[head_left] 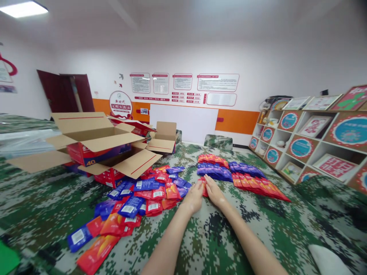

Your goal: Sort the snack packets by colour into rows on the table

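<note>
Fingers (200,186) of the left hand (195,198) and right hand (215,194) close on one red packet (204,190) atop the camouflage surface (218,236).

A white panel (183,123) stands against the far white wall (258,65). Behind it runs an orange band (236,121); above it hang red-framed notice boards (218,82). Left of it is a dark red door (61,93), right of it a shelf unit (309,145) of framed pictures. High to its left glows a ceiling light (24,8). Before it spreads the camouflage-covered desk (286,225).
</note>
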A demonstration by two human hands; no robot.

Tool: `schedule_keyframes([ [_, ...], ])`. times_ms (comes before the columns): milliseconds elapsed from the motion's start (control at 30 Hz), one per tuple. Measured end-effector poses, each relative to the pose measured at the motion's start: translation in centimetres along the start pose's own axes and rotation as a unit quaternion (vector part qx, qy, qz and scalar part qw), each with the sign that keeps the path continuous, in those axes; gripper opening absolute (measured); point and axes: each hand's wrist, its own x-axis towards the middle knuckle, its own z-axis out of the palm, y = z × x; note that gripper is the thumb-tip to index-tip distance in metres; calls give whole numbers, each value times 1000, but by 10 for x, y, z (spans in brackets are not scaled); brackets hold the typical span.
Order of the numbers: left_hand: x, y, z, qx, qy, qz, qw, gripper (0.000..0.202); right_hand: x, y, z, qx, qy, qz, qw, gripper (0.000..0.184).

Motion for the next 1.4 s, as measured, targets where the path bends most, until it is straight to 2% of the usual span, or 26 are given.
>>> schedule_keyframes([
  [100, -16, -7, -24, 91, 18, 11, 996, 59, -1, -30, -6, 32, 51, -23, 998, 57],
  [167, -29, -17, -42, 143, 0, 0, 990, 65, -4, -51, -3, 54, 53, -32, 997, 61],
  [267, -50, -31, -65, 204, -39, -36, 978, 71, -9, -76, 11, 76, 44, -30, 996, 64],
  [333, -61, -37, -76, 220, -61, -48, 972, 66, -12, -89, 23, 79, 36, -19, 996, 63],
  [500, -79, -35, -91, 215, -84, -55, 971, 49, -23, -115, 38, 81, 13, 10, 997, 60],
  [633, -89, -23, -100, 220, -66, -83, 970, 29, -32, -130, 29, 115, 4, 49, 992, 57],
  [733, -92, -15, -103, 206, -22, -73, 976, 34, -34, -138, 21, 171, 20, 95, 980, 49],
  [800, -92, -9, -103, 187, 16, -50, 981, 41, -33, -143, 18, 261, 16, 142, 955, 35],
  [833, -91, -5, -102, 175, 32, -37, 983, 44, -31, -144, 16, 326, 10, 169, 930, 32],
  [900, -86, 5, -98, 148, 50, -9, 988, 49, -28, -145, 13, 469, 14, 215, 856, 35],
  [1000, -78, 29, -88, 95, 62, 46, 993, 53, -26, -137, 3, 617, 74, 253, 741, 28],
  [1067, -73, 46, -77, 58, 58, 82, 993, 53, -28, -124, -8, 636, 123, 290, 704, 21],
  [1100, -70, 54, -70, 42, 54, 95, 993, 52, -31, -115, -13, 628, 141, 304, 703, 21],
  [1167, -66, 66, -55, 18, 39, 107, 993, 51, -37, -93, -24, 583, 164, 314, 731, 23],
  [1267, -58, 71, -33, 11, 27, 81, 996, 53, -47, -54, -36, 467, 160, 312, 812, 30],
  [1400, -42, 56, -14, 19, 36, 30, 999, 60, -50, -4, -43, 232, 143, 333, 903, 37],
])
